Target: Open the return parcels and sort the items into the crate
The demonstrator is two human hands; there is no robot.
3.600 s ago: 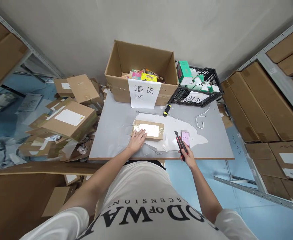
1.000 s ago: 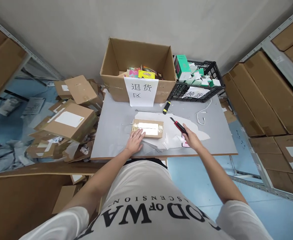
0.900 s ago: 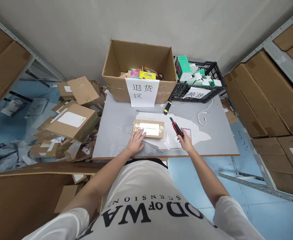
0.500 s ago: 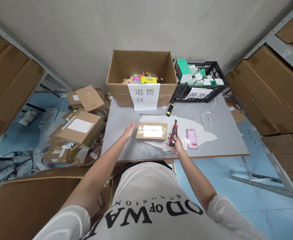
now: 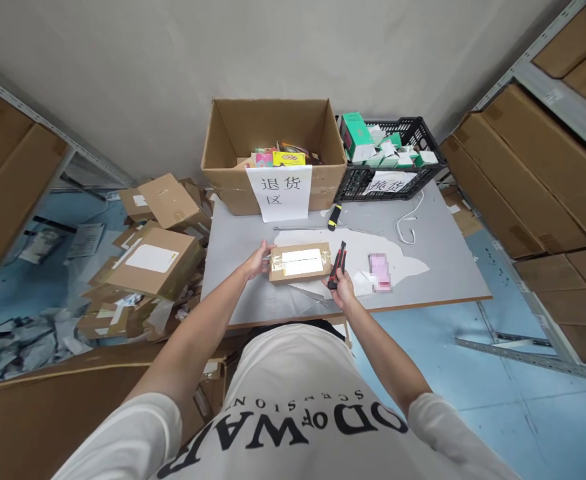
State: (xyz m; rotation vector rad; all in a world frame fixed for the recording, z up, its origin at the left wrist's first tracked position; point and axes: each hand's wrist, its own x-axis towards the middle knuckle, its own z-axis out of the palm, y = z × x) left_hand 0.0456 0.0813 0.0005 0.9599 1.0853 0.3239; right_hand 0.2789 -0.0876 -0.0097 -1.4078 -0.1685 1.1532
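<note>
Right grip: right hand [image 5: 341, 288] closed around a red and black box cutter [image 5: 338, 263], its tip at the right end of the small parcel [image 5: 300, 262]; half a second ago the cutter stood a little off from that end.
Left grip: left hand [image 5: 259, 259] cupped against the parcel's left end, fingers bent on the cardboard; a second ago it lay flat on the near left corner, so it now braces the parcel from the side.
Parcel: taped brown box with a white label, lying flat on the table [image 5: 437, 267] between the two hands, tape unbroken as far as I can tell.
Meaning: judged from hands and blade, the parcel is steadied for a cut at its right end.
Right of the cutter: a pink phone [image 5: 380, 272] lies on a white plastic sheet [image 5: 407, 267], apart from the hand.
Farther: a yellow and black screwdriver [image 5: 333, 217] and a white cable [image 5: 409, 227].
Far edge: open carton [image 5: 233, 160] with a paper sign [image 5: 279, 193], and a black crate [image 5: 413, 127] of green boxes to its right.
</note>
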